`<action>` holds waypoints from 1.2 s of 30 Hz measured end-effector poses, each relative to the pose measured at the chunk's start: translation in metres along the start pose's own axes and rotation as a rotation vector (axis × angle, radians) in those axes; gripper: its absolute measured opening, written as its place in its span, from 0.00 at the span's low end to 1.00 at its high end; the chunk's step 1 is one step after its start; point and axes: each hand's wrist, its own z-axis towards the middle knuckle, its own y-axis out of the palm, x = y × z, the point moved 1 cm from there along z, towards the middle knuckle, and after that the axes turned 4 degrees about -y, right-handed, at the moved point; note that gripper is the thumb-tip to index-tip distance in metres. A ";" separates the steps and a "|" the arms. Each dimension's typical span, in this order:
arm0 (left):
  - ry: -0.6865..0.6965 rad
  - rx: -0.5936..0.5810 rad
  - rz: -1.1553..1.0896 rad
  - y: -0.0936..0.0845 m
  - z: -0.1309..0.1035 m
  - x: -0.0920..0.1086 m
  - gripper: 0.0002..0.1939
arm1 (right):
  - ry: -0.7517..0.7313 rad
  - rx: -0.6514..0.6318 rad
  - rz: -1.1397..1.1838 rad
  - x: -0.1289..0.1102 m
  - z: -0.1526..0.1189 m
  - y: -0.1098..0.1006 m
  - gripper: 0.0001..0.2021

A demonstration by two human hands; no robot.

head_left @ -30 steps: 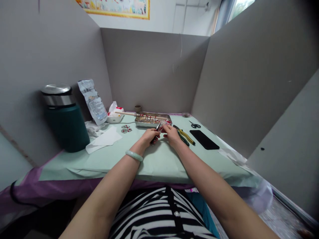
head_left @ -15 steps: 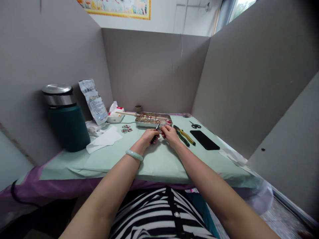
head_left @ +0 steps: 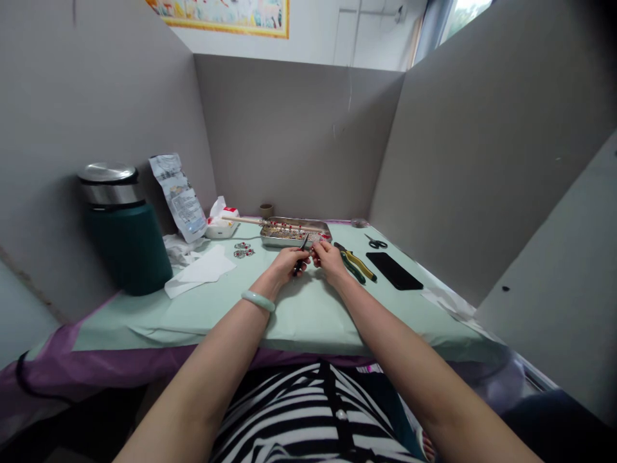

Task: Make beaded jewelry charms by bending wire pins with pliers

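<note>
Soft, even light (bright window (head_left: 463, 18) upper right); edges stretched.

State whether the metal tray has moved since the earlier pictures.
No; the metal tray keeps its place in front of the grey back partition, shifting neither way.

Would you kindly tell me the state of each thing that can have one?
Dark pointed tool: gripped in left hand
Right hand: pinched closed
Flask: upright, lid on
Metal tray: uncovered, beads inside
Pliers: unheld, handles spread
Scissors: lying unheld
Phone: lying flat
Tissue pack: open, tissue protruding
</note>
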 end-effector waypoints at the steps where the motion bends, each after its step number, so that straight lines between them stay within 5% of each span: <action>1: -0.007 0.005 0.001 0.000 0.000 0.000 0.04 | -0.007 0.008 0.000 -0.001 0.000 -0.001 0.17; 36: 0.033 0.016 0.059 0.002 -0.004 0.003 0.03 | 0.000 -0.003 0.030 -0.005 -0.001 0.000 0.17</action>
